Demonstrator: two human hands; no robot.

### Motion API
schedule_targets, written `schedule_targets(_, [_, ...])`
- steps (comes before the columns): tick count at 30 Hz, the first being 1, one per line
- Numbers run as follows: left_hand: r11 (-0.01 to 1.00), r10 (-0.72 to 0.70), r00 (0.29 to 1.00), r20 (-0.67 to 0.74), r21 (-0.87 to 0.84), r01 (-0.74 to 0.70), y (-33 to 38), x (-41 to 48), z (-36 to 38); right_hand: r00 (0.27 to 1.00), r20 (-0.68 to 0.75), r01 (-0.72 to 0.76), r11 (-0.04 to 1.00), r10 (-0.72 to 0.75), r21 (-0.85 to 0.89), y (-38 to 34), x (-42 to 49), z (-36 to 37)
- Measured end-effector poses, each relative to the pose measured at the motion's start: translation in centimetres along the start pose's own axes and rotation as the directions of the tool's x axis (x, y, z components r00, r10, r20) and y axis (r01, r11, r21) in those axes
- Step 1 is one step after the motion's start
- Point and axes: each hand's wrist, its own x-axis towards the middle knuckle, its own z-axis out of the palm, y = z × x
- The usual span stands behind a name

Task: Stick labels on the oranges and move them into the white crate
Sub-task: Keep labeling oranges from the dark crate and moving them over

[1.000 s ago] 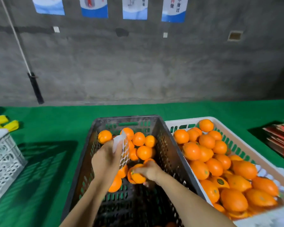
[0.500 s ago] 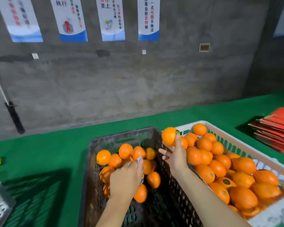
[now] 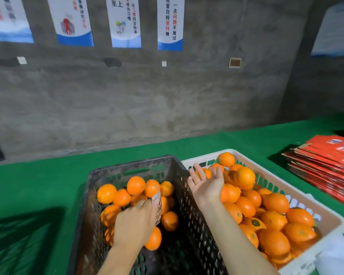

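A black crate (image 3: 131, 167) in the middle holds a heap of unlabelled oranges (image 3: 135, 185). To its right stands the white crate (image 3: 298, 197), piled with oranges (image 3: 276, 203), some showing dark round labels. My left hand (image 3: 135, 223) is down inside the black crate over the oranges and pinches a white label sheet (image 3: 157, 207). My right hand (image 3: 207, 183) is above the near-left corner of the white crate, palm open, fingers spread, holding nothing. An orange (image 3: 244, 177) sits blurred just right of its fingers, on or just above the pile.
Both crates stand on a green mat (image 3: 48, 185) against a grey concrete wall with posters. A stack of flat red cartons (image 3: 326, 163) lies at the right edge. White plastic or paper (image 3: 336, 257) sits at the lower right corner.
My right hand carried an orange from the black crate over to the white crate and let it go, fingers now spread. My left hand stayed in the black crate with the label sheet.
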Motion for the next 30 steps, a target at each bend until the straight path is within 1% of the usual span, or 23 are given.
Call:
schedule_targets(1, [1.0, 0.004, 1.0, -0.005, 0.004, -0.004, -0.3, 0.1, 0.1, 1.0, 0.019, -0.014, 0.994, 0.016, -0.105, 0.7, -0.1, 0.1])
schedule_targets(2, [1.0, -0.003, 1.0, -0.009, 0.014, 0.003, -0.6, 0.1, 0.3, 0.999, 0.037, -0.005, 0.962, 0.016, -0.272, 1.5, -0.4, 0.3])
schedule_targets(3, [0.999, -0.016, 1.0, -0.022, 0.028, 0.016, -0.9, 0.0, 0.5, 0.997, 0.069, 0.048, 0.876, -0.017, -0.48, 2.4, -0.7, 0.3])
schedule_targets(4, [0.998, -0.031, 0.999, -0.033, 0.045, 0.033, -1.2, 0.0, 0.6, 0.986, 0.151, 0.158, 0.713, -0.074, -0.683, 3.3, -1.1, 0.1])
schedule_targets(5, [0.998, -0.036, 0.999, -0.031, 0.053, 0.038, -1.5, -0.1, 0.7, 0.95, 0.296, 0.306, 0.484, -0.098, -0.82, 4.2, -1.6, -0.3])
schedule_targets(6, [0.998, -0.044, 0.999, -0.023, 0.049, 0.046, -1.7, -0.1, 0.6, 0.886, 0.461, 0.456, 0.251, -0.043, -0.854, 5.2, -2.0, -0.6])
schedule_targets(7, [0.998, -0.057, 0.998, -0.012, 0.035, 0.057, -1.9, -0.1, 0.6, 0.809, 0.584, 0.581, 0.064, 0.065, -0.811, 6.0, -2.5, -0.9])
schedule_targets(8, [0.998, -0.062, 0.998, -0.004, 0.024, 0.062, -2.0, -0.3, 0.6, 0.736, 0.655, 0.672, -0.071, 0.172, -0.737, 6.7, -2.6, -1.4])
schedule_targets(9, [0.997, -0.073, 0.997, 0.005, 0.006, 0.073, -2.1, -0.4, 0.3, 0.677, 0.692, 0.733, -0.159, 0.25, -0.661, 7.4, -2.6, -1.8])
schedule_targets(10, [0.997, -0.075, 0.997, 0.009, -0.001, 0.075, -2.3, -0.4, 0.1, 0.646, 0.705, 0.763, -0.205, 0.292, -0.614, 7.9, -2.5, -2.0])
schedule_targets(11, [0.996, -0.09, 0.996, 0.027, -0.003, 0.09, -2.5, -0.3, 0.0, 0.642, 0.704, 0.767, -0.222, 0.305, -0.603, 8.2, -2.4, -2.0])
schedule_targets(12, [0.995, -0.099, 0.995, 0.033, 0.014, 0.098, -2.6, -0.2, -0.1, 0.653, 0.693, 0.756, -0.21, 0.306, -0.62, 8.2, -2.5, -1.9])
schedule_targets(14, [0.995, -0.096, 0.995, 0.008, 0.016, 0.096, -2.5, -0.1, -0.5, 0.702, 0.652, 0.706, -0.164, 0.284, -0.689, 8.0, -2.6, -1.7])
schedule_targets(16, [0.99, -0.134, 0.991, -0.009, -0.044, 0.134, -2.1, 0.0, -0.7, 0.752, 0.613, 0.654, -0.151, 0.243, -0.742, 7.7, -2.6, -1.6])
schedule_targets(18, [0.98, -0.172, 0.985, 0.024, -0.097, 0.173, -2.0, -0.1, -0.7, 0.776, 0.591, 0.625, -0.148, 0.219, -0.767, 7.5, -2.6, -1.5])
schedule_targets(20, [0.958, -0.249, 0.967, 0.057, -0.13, 0.254, -2.0, -0.2, -0.2, 0.774, 0.594, 0.628, -0.15, 0.217, -0.763, 7.3, -2.8, -1.4])
schedule_targets(22, [0.894, -0.345, 0.921, 0.181, -0.236, 0.382, -2.2, -0.4, 0.4, 0.758, 0.613, 0.646, -0.13, 0.223, -0.752, 7.2, -3.1, -1.3])
schedule_targets(23, [0.864, -0.372, 0.904, 0.212, -0.277, 0.421, -2.2, -0.4, 0.5, 0.754, 0.62, 0.651, -0.123, 0.215, -0.749, 7.3, -3.1, -1.2])
schedule_targets(27, [0.833, -0.41, 0.878, 0.246, -0.292, 0.47, -2.1, -0.4, 0.1, 0.787, 0.584, 0.61, -0.109, 0.198, -0.785, 7.4, -3.0, -1.1])
schedule_targets(30, [0.754, -0.502, 0.822, 0.27, -0.33, 0.568, -2.1, 0.0, -0.2, 0.803, 0.579, 0.594, -0.117, 0.138, -0.796, 7.5, -3.0, -1.0])
